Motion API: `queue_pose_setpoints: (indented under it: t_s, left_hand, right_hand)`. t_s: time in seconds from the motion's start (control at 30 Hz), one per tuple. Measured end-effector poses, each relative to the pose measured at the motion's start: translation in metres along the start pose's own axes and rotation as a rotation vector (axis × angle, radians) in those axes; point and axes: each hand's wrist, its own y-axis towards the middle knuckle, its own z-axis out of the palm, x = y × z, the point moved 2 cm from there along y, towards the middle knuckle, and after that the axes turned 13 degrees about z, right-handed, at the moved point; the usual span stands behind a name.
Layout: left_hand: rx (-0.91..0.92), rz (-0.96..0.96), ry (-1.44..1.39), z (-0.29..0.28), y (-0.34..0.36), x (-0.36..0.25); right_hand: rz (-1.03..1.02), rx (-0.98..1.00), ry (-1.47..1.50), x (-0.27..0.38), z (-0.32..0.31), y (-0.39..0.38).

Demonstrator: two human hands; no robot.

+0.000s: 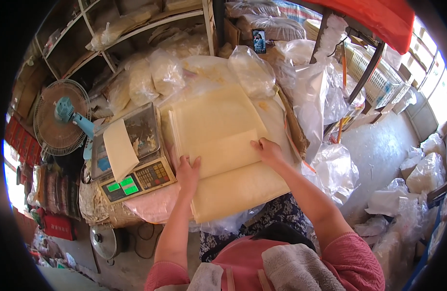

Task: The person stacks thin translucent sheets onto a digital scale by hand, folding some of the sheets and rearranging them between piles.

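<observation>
In front of me lies a stack of thin, pale yellow sheets (218, 109), broad and flexible. Across it lies the folded-over part of a sheet (228, 150), its straight upper edge running between my hands. My left hand (188, 172) is closed at the left end of this fold, thumb and fingers on the sheet's edge. At the fold's right end, my right hand (268, 150) pinches the edge with thumb and curled fingers. The near part of the sheets (240, 189) bends down over the table's front edge towards my lap.
Left of the stack stands a digital scale (138, 177) with a lit green display; a pale sheet (120, 150) and broken flakes lie on its tray. Beyond are a fan (63, 116), stuffed plastic bags (166, 72), a propped phone (259, 41) and white crates (376, 72) at far right.
</observation>
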Motion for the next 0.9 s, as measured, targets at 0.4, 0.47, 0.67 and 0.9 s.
queue_pose_setpoints:
  t_s: [0.4,0.47,0.67,0.9]
  left_hand:
    - [0.16,0.416,0.319,0.032,0.004,-0.016]
    - [0.178,0.409,0.35,0.034,0.003,-0.022]
    - [0.235,0.371,0.515,0.026,0.008,-0.03]
    - [0.443,0.122,0.236,0.002,-0.037,-0.072]
  right_hand:
    - [-0.304,-0.205,-0.303,0.035,0.008,-0.011]
    - [-0.539,-0.314,-0.359,0.03,0.019,-0.019]
    - [-0.537,-0.293,-0.379,0.015,0.033,-0.005]
    - [0.205,0.287,0.379,0.001,0.019,-0.064]
